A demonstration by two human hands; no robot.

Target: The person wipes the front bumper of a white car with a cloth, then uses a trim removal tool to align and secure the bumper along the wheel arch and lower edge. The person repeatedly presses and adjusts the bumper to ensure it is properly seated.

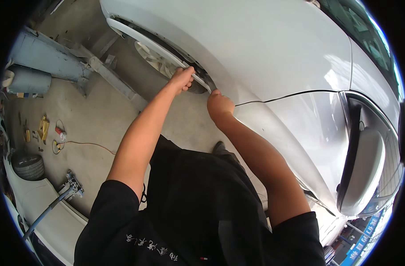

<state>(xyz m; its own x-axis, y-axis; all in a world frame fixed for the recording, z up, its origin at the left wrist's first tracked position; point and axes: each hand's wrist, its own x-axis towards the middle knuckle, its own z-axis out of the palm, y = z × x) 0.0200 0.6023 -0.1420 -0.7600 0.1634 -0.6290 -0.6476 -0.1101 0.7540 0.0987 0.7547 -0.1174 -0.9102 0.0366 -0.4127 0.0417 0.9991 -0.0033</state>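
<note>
A white wheel arch trim stands partly away from the silver-white front fender, leaving a dark gap between them. My left hand is closed around this trim near its lower end. Just to the right, my right hand is closed at the lower corner of the arch, thumb uppermost. A narrow grey edge rises from its grip; whether that is a tool or part of the arch I cannot tell. Behind the trim, the wheel shows in part.
The car's front door and wing mirror are close on my right. To the left are a grey lift post with its arm, a red cable, a tyre, a floor jack and another white car.
</note>
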